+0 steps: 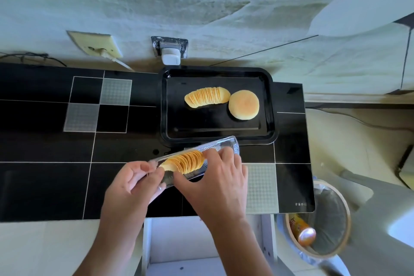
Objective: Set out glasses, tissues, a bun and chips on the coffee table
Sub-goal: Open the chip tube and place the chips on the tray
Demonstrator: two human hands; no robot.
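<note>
A black tray (267, 105) rests on the black glass coffee table (44, 148) at the back right. On the tray lie a fanned row of chips (207, 97) and, to their right, a round pale bun (244, 105). In front of the tray a clear plastic chip sleeve (221, 147) lies tilted, with a second stack of chips (184, 161) inside it. My left hand (132, 184) pinches the sleeve's near-left end. My right hand (215, 177) grips the chip stack from the right side, fingers around it. No glasses or tissues are in view.
A waste bin (322, 219) with an orange chip can (302, 229) inside stands on the floor at the table's right end. A white open drawer unit (201, 244) sits below the table's front edge. Wall sockets (169, 50) and a plug are behind the tray.
</note>
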